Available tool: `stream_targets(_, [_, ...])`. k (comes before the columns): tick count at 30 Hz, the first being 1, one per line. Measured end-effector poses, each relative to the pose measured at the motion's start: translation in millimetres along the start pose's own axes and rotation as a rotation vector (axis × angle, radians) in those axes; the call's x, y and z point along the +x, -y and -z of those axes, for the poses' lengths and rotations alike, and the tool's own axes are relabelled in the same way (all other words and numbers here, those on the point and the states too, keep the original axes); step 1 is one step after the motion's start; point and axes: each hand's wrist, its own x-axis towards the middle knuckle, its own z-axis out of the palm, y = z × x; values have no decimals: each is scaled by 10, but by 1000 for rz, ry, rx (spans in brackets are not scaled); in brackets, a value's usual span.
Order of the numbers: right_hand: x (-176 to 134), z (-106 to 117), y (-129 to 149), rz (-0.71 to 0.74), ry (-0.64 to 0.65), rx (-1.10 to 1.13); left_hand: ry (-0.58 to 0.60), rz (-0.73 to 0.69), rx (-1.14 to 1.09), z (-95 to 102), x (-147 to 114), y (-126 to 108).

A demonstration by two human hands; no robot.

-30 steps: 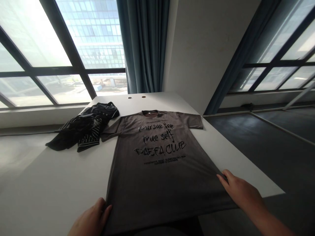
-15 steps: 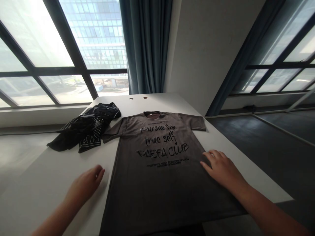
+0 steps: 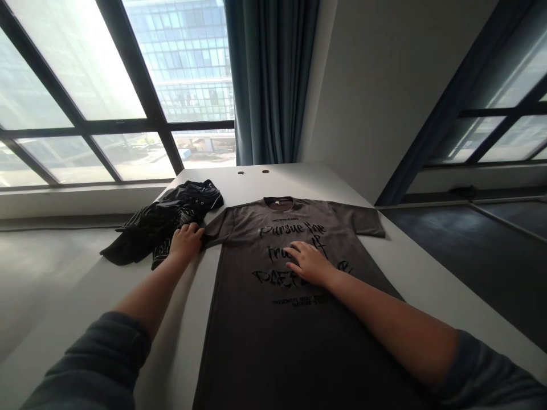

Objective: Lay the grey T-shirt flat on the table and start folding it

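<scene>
A dark grey-brown T-shirt with black lettering lies spread flat, its collar at the far side. My right hand is over the lettering on its chest, fingers stretched out and slightly apart, gripping nothing; I cannot tell whether it touches the cloth. Beside the shirt's left sleeve, my left hand reaches forward with its fingers extended and nothing visibly held. Its fingertips are close to the sleeve edge and partly cover a black garment with white lines, which lies crumpled at the left.
Both garments lie on a white table with two round holes near its far edge. Behind it stand a blue curtain, a pillar and large windows. Dark floor shows at the right.
My left hand has moved forward to the left sleeve. My right hand has moved inward from the shirt's right edge onto the lettering. The view has shifted slightly; the garments look unmoved.
</scene>
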Motion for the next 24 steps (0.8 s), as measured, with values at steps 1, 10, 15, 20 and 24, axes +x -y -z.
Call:
stream_targets(1, [21,-46,-7,3,-4,11,-22,-41,27,-3,43,25])
stream_targets(10, [-39,-240,-111,1,-12,83,-74,72,-37,-107,417,505])
stream_targets(15, [-32,-259,-124,2,-23,80,10,167,-51,-179,479,707])
stream_targets(20, [-36,-276,-140,5,-29,78,-167,58,-75,-296,228,721])
stream_targets(24, [-33,-303,-157,13,-54,83,-236,12,-26,-438,-50,847])
